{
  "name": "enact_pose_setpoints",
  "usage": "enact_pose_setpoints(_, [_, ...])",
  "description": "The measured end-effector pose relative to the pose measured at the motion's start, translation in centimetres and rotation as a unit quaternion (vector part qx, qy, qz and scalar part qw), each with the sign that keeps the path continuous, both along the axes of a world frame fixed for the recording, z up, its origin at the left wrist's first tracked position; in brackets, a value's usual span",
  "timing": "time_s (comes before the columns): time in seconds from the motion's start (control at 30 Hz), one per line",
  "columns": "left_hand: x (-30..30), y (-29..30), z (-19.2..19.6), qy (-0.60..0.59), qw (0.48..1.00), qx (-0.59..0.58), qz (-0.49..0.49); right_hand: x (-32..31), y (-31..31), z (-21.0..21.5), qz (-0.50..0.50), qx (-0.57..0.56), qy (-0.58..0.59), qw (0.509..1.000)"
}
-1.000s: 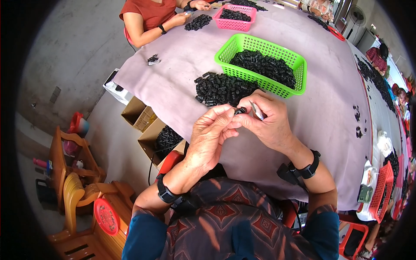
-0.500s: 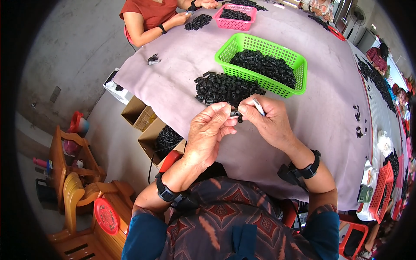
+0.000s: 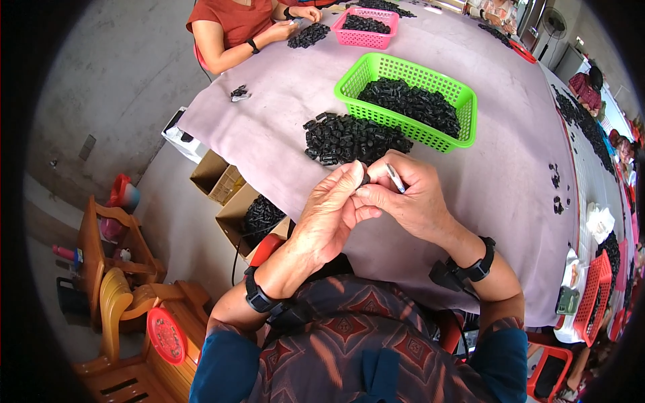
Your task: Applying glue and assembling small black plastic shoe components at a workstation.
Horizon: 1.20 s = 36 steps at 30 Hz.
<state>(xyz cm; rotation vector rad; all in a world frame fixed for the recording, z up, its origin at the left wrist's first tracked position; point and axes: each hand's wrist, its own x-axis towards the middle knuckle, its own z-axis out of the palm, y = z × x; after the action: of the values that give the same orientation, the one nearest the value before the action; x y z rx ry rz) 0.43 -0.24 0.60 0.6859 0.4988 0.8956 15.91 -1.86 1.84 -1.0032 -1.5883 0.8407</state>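
Note:
Between my fingertips, just in front of the heap, is a small black cylindrical part, mostly hidden. My left hand is closed and pinches it between thumb and fingers. Against it press the fingertips of my right hand, also closed, with a slim silver-white pen-like tool tucked in its grip. The tool's lower end is hidden in the palm. Beyond my hands lies a pile of similar black parts. Behind that pile, a green perforated basket holds many more.
A cloth-covered table spreads before me. A co-worker in a red shirt sits at the far left beside a pink basket. Cardboard boxes stand below the left edge. A red basket is at the right.
My hands have drawn closer together, and my right fingers now cover much of the black part, which showed more plainly before. The co-worker's hands have shifted slightly.

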Motion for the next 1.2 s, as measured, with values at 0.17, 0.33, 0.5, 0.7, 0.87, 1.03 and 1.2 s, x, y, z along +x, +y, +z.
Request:
enact_pose_setpoints(0.17, [0.2,0.1,-0.1,-0.019,1.000,0.017,-0.011,-0.1,-0.2,0.8,0.020,0.020,0.002,1.000])
enact_pose_setpoints(0.33, [0.3,0.0,0.0,-0.035,0.999,-0.010,-0.025,-0.4,-0.2,0.4,0.040,-0.017,0.067,0.997])
enact_pose_setpoints(0.5, [0.0,-0.1,-0.4,-0.037,0.998,-0.030,-0.045,0.0,-0.3,1.0,0.028,-0.040,0.110,0.993])
enact_pose_setpoints(0.7, [0.2,-0.4,0.2,0.022,1.000,-0.008,-0.001,0.8,0.3,0.2,-0.027,0.037,0.013,0.999])
enact_pose_setpoints(0.87, [-0.1,-0.3,-0.3,-0.009,1.000,0.013,0.009,0.6,0.1,0.7,0.007,0.030,0.019,0.999])
enact_pose_setpoints(1.03, [0.0,-0.3,0.2,-0.008,1.000,0.007,0.007,0.4,0.0,0.3,0.020,-0.013,0.057,0.998])
enact_pose_setpoints(1.2, [0.0,-0.3,-0.2,-0.033,0.999,0.001,-0.013,0.5,-0.1,1.0,0.061,-0.011,0.106,0.993])
